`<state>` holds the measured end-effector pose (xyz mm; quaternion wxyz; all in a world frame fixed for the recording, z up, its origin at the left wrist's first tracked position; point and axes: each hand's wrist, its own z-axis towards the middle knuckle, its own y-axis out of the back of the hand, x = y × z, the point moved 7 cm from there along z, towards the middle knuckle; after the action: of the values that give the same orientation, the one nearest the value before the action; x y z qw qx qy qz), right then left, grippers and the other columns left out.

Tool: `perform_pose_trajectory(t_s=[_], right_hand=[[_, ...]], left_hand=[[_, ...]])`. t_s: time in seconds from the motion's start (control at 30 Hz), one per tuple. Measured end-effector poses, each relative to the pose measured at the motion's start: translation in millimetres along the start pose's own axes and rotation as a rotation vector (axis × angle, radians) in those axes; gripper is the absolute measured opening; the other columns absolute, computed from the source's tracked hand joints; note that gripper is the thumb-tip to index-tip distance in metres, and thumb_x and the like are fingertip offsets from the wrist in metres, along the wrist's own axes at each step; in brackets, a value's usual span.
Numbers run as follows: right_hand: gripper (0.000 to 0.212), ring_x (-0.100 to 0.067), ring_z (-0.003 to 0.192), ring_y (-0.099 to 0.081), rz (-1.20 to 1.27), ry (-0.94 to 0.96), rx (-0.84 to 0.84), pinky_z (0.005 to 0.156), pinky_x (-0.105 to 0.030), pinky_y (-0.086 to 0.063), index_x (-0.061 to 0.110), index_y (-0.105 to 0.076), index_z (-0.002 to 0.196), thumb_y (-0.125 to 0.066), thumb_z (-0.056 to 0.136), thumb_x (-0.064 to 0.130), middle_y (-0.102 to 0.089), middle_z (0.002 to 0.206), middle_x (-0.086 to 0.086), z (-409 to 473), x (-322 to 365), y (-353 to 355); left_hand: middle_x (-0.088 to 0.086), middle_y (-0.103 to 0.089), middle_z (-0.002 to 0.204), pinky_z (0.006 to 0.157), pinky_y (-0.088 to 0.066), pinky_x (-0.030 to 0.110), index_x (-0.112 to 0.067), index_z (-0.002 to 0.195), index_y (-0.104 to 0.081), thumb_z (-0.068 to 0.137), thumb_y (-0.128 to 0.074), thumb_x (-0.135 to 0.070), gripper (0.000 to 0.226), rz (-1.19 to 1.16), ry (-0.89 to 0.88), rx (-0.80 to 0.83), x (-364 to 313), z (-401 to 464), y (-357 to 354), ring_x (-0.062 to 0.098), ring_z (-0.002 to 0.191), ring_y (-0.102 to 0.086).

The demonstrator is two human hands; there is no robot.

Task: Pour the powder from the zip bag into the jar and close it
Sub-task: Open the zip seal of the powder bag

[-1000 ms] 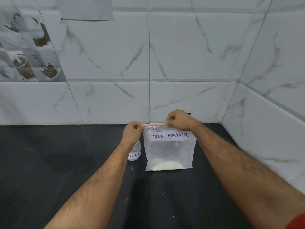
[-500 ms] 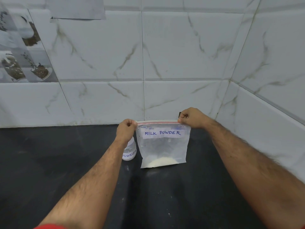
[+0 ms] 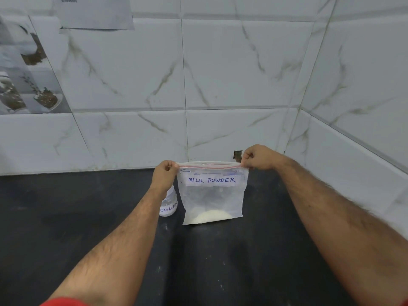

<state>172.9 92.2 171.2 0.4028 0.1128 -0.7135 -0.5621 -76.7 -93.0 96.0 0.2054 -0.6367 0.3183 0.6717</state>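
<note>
A clear zip bag (image 3: 213,196) labelled MILK POWDER stands upright on the black counter, with a small heap of white powder (image 3: 208,216) at its bottom. My left hand (image 3: 164,176) pinches the bag's top left corner and my right hand (image 3: 259,157) pinches the top right corner, at the red zip strip. A small clear jar (image 3: 169,206) with a white label stands just left of the bag, half hidden behind my left wrist; its top is out of sight.
The black counter (image 3: 66,217) runs into a corner of white marble-look tiled walls behind and to the right. A small dark hole (image 3: 237,155) shows in the wall tile behind the bag. A paper sheet (image 3: 92,12) hangs on the wall at upper left.
My right hand has slid from near the middle of the zip strip out to the bag's right corner. The left hand stays on the left corner. The bag's mouth looks slightly parted.
</note>
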Motion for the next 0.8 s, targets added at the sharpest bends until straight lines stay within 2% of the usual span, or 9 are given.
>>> perform_pose_trajectory(t_s=[0.1,0.17,0.23,0.3,0.37,0.47,0.57,0.7,0.8], right_hand=[[0.020,-0.011,0.074,-0.055,-0.054,0.016,0.032,0.065,-0.025,-0.041,0.017,-0.067,0.097,-0.077,0.084,0.027,-0.056,0.078,0.011,0,13,-8],[0.022,-0.014,0.081,-0.056,-0.076,0.047,0.046,0.072,-0.027,-0.042,0.019,-0.068,0.098,-0.077,0.084,0.033,-0.056,0.083,0.010,3,26,-17],[0.018,-0.014,0.080,-0.055,-0.049,0.078,0.071,0.074,-0.027,-0.042,0.019,-0.069,0.089,-0.073,0.089,0.037,-0.059,0.081,0.008,7,37,-26],[0.033,-0.013,0.069,-0.049,0.023,0.074,0.093,0.069,-0.029,-0.040,0.019,-0.058,0.069,-0.066,0.094,0.040,-0.054,0.071,0.006,10,46,-30],[0.041,-0.016,0.065,-0.044,0.036,0.073,0.102,0.067,-0.032,-0.038,0.016,-0.048,0.063,-0.062,0.096,0.038,-0.050,0.068,0.000,13,52,-32],[0.024,-0.017,0.071,-0.053,-0.036,0.060,0.121,0.072,-0.037,-0.049,0.007,-0.065,0.074,-0.065,0.090,0.024,-0.065,0.078,-0.005,16,55,-35],[0.014,-0.016,0.073,-0.056,-0.095,0.059,0.129,0.069,-0.031,-0.049,0.005,-0.068,0.076,-0.060,0.085,0.011,-0.066,0.079,-0.001,16,57,-36],[0.021,-0.017,0.075,-0.059,-0.112,0.045,0.064,0.073,-0.034,-0.054,0.016,-0.062,0.063,-0.062,0.082,0.007,-0.073,0.084,-0.007,18,56,-32],[0.020,-0.016,0.074,-0.060,-0.065,0.028,0.040,0.077,-0.035,-0.057,0.015,-0.065,0.063,-0.062,0.081,0.006,-0.074,0.083,-0.003,19,51,-30]], left_hand=[[0.004,-0.064,0.089,0.090,-0.051,0.041,-0.015,0.089,-0.063,0.098,-0.057,-0.016,0.011,-0.006,-0.019,0.053,-1,-3,-1,0.021,0.086,-0.056],[0.004,-0.065,0.091,0.094,-0.052,0.043,-0.014,0.091,-0.064,0.098,-0.058,-0.017,0.010,-0.002,-0.026,0.068,-3,-5,-1,0.020,0.088,-0.058],[0.005,-0.066,0.093,0.094,-0.052,0.044,-0.014,0.091,-0.065,0.098,-0.059,-0.017,0.009,-0.007,-0.028,0.073,-4,-7,-2,0.020,0.089,-0.058],[0.005,-0.066,0.093,0.094,-0.051,0.040,-0.013,0.090,-0.065,0.097,-0.060,-0.015,0.009,-0.024,-0.030,0.071,-5,-9,-2,0.019,0.090,-0.059],[0.004,-0.067,0.092,0.092,-0.050,0.035,-0.014,0.089,-0.065,0.097,-0.060,-0.014,0.009,-0.038,-0.036,0.065,-6,-13,0,0.019,0.091,-0.060],[0.004,-0.068,0.092,0.091,-0.050,0.032,-0.014,0.089,-0.066,0.096,-0.062,-0.013,0.009,-0.045,-0.030,0.061,-5,-14,0,0.020,0.094,-0.062],[0.001,-0.071,0.094,0.089,-0.054,0.034,-0.019,0.091,-0.067,0.092,-0.068,-0.023,0.005,0.001,-0.019,0.003,-1,-13,3,0.020,0.092,-0.065],[-0.008,-0.064,0.077,0.064,-0.046,0.028,-0.021,0.083,-0.060,0.086,-0.069,-0.047,0.028,0.236,-0.150,-0.305,-25,-36,12,0.010,0.073,-0.060],[-0.004,-0.057,0.059,0.059,-0.042,0.031,-0.012,0.063,-0.053,0.090,-0.058,-0.057,0.053,0.334,-0.167,-0.199,-36,-48,-17,0.017,0.059,-0.054]])
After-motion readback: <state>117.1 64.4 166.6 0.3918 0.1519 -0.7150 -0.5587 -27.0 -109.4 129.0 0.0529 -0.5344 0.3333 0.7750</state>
